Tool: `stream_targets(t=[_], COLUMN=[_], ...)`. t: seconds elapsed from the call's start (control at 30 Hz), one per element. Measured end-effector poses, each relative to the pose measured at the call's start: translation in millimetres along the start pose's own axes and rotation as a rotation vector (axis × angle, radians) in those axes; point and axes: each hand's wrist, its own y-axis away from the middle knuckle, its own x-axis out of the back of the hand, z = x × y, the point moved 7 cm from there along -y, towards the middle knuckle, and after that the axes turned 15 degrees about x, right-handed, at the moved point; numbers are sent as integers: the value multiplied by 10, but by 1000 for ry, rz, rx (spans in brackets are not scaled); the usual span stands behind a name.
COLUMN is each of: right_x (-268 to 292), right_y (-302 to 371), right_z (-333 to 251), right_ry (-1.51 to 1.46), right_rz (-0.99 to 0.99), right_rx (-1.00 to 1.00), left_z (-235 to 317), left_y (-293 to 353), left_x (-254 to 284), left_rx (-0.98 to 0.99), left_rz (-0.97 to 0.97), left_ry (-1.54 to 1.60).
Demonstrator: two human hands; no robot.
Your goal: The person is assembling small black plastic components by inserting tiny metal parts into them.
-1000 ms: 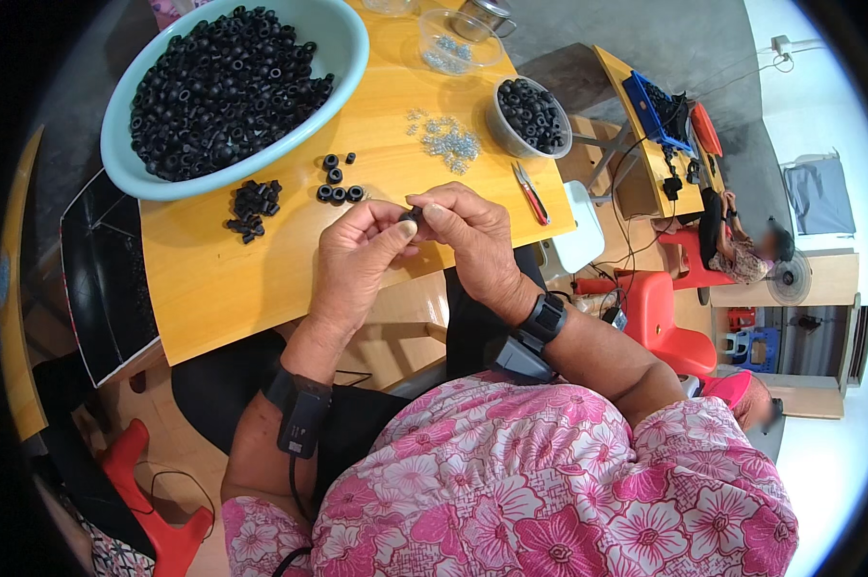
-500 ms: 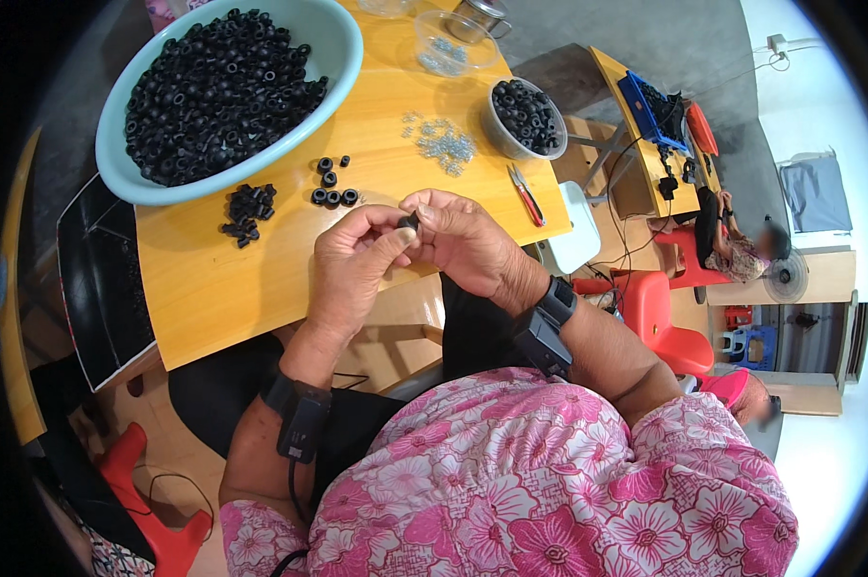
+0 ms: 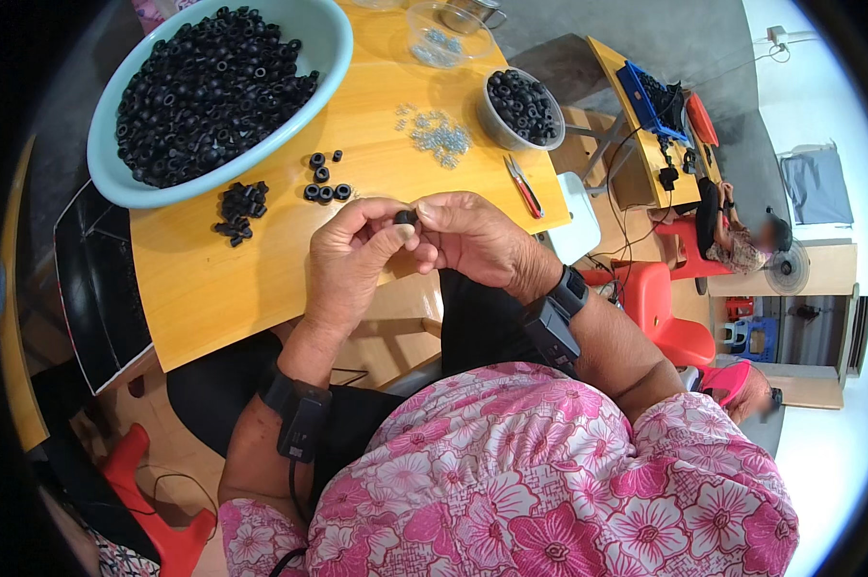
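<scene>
A small black cylindrical cap (image 3: 406, 218) is pinched between the thumb and fingers of my left hand (image 3: 347, 260), just off the table's front edge. My right hand (image 3: 477, 240) meets it from the other side, thumb and forefinger pressed together at the cap's edge. Whatever lies between those right fingertips is hidden. Beyond my hands, several black ring-shaped caps (image 3: 326, 193) stand in a small group on the table. To their left lies a pile of small black plastic pieces (image 3: 243, 200). Tiny clear or silvery pieces (image 3: 441, 139) are scattered farther right.
A large light-blue basin (image 3: 334, 72) heaped with black caps sits at the far left of the yellow table (image 3: 203, 298). A tub of black caps (image 3: 524, 108), a clear container (image 3: 439, 48) and red-handled pliers (image 3: 524, 188) are at the right. Another person (image 3: 737, 245) sits beyond a red chair (image 3: 650, 313).
Both hands stay together, with the black cap turned slightly and more of it showing between the fingers. The right fingers have shifted a little; the view has moved slightly.
</scene>
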Motion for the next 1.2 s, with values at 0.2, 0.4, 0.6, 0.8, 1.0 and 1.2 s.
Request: stream_targets(t=[0.2, 0.4, 0.6, 0.8, 1.0, 1.2], right_x=[11, -114, -136, -206, -200, -228], right_y=[-33, -22, 17, 50, 75, 54], right_z=[18, -183, -273, -305, -289, -295], right_ry=[39, 576, 843, 1069, 1119, 1104], right_rz=[-52, -54, -42, -73, -77, -75], right_rx=[75, 285, 504, 668, 707, 696], left_z=[34, 45, 35, 22, 14, 20], left_y=[-1, -7, -20, -27, -34, -29], left_x=[-42, -79, -43, -74, -85, -91], left_rx=[3, 67, -2, 18, 25, 39], left_rz=[-20, -85, -165, -147, -158, -142], left_ry=[13, 100, 31, -9, -33, 28])
